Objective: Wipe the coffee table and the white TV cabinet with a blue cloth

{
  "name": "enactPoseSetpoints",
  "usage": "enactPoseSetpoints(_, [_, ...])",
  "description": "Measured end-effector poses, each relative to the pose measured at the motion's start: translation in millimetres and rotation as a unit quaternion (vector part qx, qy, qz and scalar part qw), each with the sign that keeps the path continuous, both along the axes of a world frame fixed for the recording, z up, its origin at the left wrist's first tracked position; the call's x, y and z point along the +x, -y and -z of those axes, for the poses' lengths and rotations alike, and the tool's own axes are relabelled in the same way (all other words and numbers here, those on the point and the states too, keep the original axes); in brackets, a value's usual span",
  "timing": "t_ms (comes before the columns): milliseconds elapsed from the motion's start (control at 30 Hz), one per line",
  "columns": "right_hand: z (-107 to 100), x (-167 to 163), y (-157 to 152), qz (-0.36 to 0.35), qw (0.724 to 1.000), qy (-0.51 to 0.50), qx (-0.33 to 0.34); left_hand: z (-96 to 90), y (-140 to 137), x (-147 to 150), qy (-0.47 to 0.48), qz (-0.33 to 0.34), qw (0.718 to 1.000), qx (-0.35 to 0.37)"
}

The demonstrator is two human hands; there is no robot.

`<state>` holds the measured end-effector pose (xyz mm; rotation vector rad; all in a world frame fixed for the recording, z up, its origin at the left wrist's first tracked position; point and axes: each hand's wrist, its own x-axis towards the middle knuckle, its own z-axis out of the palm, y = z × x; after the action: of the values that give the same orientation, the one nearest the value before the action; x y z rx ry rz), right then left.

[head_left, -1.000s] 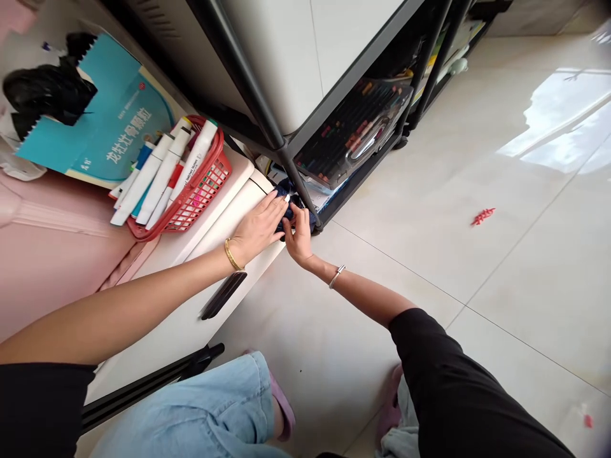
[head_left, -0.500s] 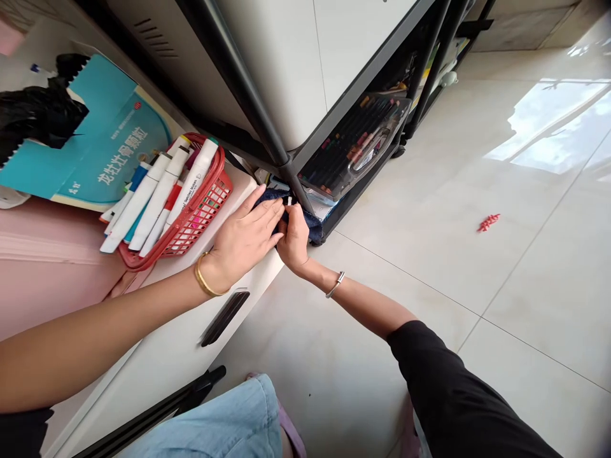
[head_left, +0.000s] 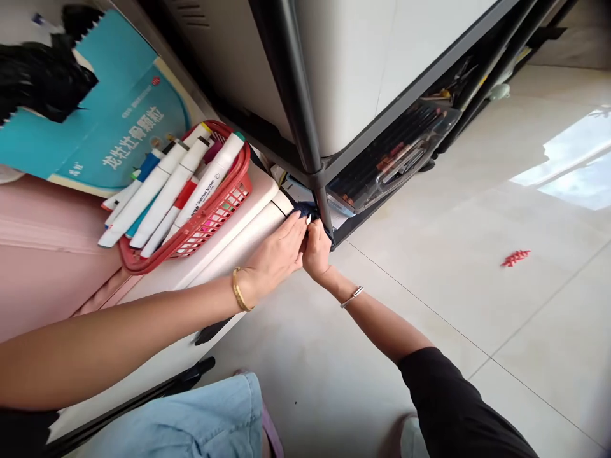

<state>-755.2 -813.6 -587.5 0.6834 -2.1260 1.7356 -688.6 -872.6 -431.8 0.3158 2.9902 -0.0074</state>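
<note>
Low on the black post [head_left: 323, 210] of the rack, a bunched dark blue cloth [head_left: 305, 208] lies around and against it. My left hand [head_left: 277, 251], with a gold bangle at the wrist, reaches to the cloth with its fingers together; their tips are partly hidden. Right beside it, my right hand [head_left: 317, 249] is closed in a fist-like grip on the cloth, close against the post. A small white bit shows between the two hands, too small to name. Under my left forearm is the white drawer cabinet [head_left: 248, 235].
On the cabinet, a red basket [head_left: 243, 184] holds several white markers [head_left: 210, 178]. Behind it stands a turquoise box [head_left: 119, 83] with a black plastic bag [head_left: 48, 79]. A case of pencils [head_left: 401, 159] sits on the rack's bottom shelf. A red object [head_left: 515, 258] lies on the tiled floor [head_left: 429, 267].
Both hands have moved slightly right and down in the picture with the cloth, as the view shifted. My left fingers have drawn in closer to my right hand.
</note>
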Motion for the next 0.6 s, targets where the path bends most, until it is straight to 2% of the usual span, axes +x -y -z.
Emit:
enactPoseSetpoints(167, [15,18,-8,-0.057,0.995,0.086,0.008,35.3,-17,2,-0.014,-0.072,0.997,-0.016])
enactPoseSetpoints(267, [11,27,-17,-0.093,0.988,0.121,-0.029,41.7,-31,10,-0.05,-0.116,0.992,-0.029])
enactPoseSetpoints(367, [0,28,-27,-0.116,0.981,0.144,-0.062,49.0,-46,25,-0.132,-0.175,0.976,-0.011])
enactPoseSetpoints(433, [-7,25,-30,-0.125,0.977,0.153,-0.078,60.4,-56,36,-0.197,-0.22,0.954,0.044])
enactPoseSetpoints(500, [-14,22,-28,-0.11,0.974,0.172,-0.096,76.4,-65,44,-0.254,-0.262,0.92,0.14])
enactPoseSetpoints(567, [-18,21,-22,-0.079,0.968,0.206,-0.12,93.3,-73,46,-0.294,-0.308,0.862,0.275])
enactPoseSetpoints(600, [-20,21,-19,-0.065,0.963,0.223,-0.132,100.8,-78,44,-0.307,-0.337,0.818,0.351])
